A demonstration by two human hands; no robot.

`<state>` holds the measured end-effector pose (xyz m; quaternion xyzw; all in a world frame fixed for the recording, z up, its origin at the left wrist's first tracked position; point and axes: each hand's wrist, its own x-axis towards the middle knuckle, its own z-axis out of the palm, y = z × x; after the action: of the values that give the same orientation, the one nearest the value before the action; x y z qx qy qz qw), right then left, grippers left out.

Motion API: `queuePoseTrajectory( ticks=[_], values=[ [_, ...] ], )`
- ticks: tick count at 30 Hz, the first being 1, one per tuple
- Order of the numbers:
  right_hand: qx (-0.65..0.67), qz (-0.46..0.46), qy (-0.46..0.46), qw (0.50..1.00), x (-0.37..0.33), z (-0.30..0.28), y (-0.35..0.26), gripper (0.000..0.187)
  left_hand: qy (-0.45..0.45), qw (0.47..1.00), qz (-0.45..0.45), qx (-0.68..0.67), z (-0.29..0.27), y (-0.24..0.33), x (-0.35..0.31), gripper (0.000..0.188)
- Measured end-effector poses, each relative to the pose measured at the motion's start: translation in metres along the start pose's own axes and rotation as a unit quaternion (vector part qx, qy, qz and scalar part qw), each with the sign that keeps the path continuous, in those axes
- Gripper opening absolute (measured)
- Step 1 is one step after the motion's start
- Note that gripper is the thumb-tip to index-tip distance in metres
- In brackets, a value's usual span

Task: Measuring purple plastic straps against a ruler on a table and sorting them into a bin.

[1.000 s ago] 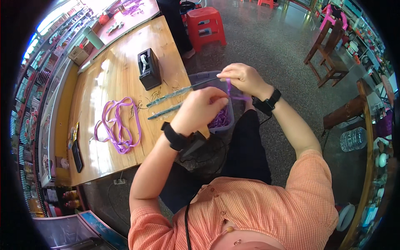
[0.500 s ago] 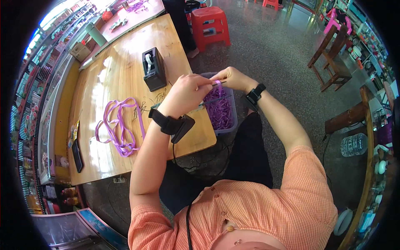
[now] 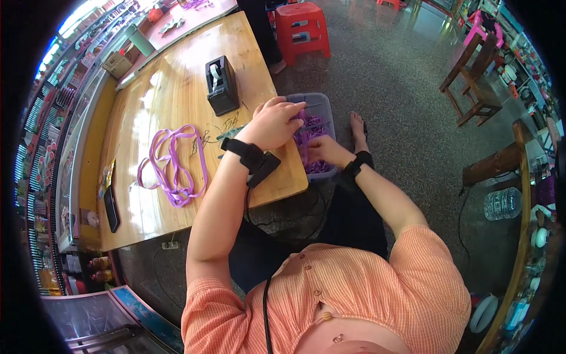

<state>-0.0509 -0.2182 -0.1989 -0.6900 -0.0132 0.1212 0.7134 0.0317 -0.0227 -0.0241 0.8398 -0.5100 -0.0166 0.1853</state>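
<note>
purple ribbon pieces (image 3: pixel 312 144) lying in the grey plastic bin (image 3: pixel 323 106), at the bench (image 3: pixel 171 88) edge, under both hands. half a second ago raised together, pinching a thin stick; now lowered into the bin. left hand (image 3: pixel 273 123) curled over the rim, grip unclear. right hand (image 3: pixel 325 151) dipped among the pieces, closing cannot be told. probably fetching another piece. beyond the left hand: looped purple ribbon (image 3: pixel 174 162), black tape dispenser (image 3: pixel 222 85).
</note>
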Motion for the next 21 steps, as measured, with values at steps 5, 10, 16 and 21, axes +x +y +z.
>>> queuePoseTrajectory(
  ticks=[5, 10, 16, 21],
  values=[
    [0.087, 0.114, 0.026, 0.989, -0.046, 0.022, 0.058, 0.022, -0.007, 1.000, 0.014, 0.006, 0.000, 0.003, 0.003, 0.049],
    [0.073, 0.211, -0.016, 0.975, -0.101, 0.051, 0.061, 0.024, -0.015, 1.000, -0.006, 0.023, 0.001, -0.001, 0.000, 0.047],
    [0.111, 0.255, -0.034, 0.960, -0.150, 0.070, 0.039, 0.028, -0.028, 0.998, -0.048, -0.006, -0.012, 0.014, -0.006, 0.043],
    [0.166, 0.254, -0.037, 0.952, -0.181, 0.084, 0.014, 0.028, 0.174, 0.980, 0.065, -0.073, -0.030, 0.096, -0.080, 0.028]
  ],
)
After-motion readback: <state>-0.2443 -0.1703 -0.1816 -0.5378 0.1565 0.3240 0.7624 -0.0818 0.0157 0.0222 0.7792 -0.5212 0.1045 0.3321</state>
